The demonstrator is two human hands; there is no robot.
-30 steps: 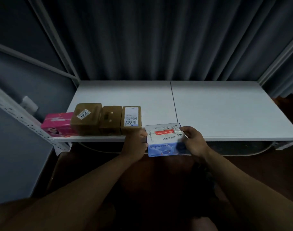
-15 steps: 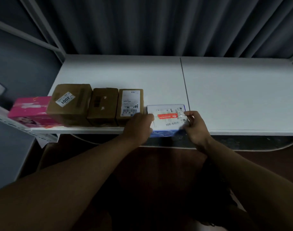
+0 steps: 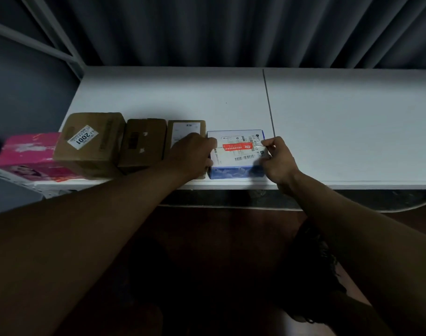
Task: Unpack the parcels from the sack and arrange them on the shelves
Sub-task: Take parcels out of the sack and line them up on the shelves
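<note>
A blue and white box (image 3: 236,151) with a red label and barcodes lies flat on the white shelf (image 3: 340,132), near its front edge. My left hand (image 3: 192,154) grips the box's left side, fingers curled over its edge. My right hand (image 3: 276,158) holds the box's right side, thumb and fingers curled around it. To the left stands a row of three brown cardboard parcels: a big one marked 2001 (image 3: 90,144), a middle one (image 3: 143,144) and a labelled one (image 3: 185,128), partly hidden by my left hand. A pink box (image 3: 27,154) ends the row at far left.
A dark seam (image 3: 267,100) splits the shelf board. A grey pleated curtain (image 3: 231,30) hangs behind. White shelf uprights (image 3: 57,32) rise at the left. Below the shelf the floor is dark, with a dark sack-like shape (image 3: 313,270) by my right arm.
The blue and white box went from hanging in front of the shelf edge to lying flat on the shelf beside the brown parcels. Both hands moved forward with it.
</note>
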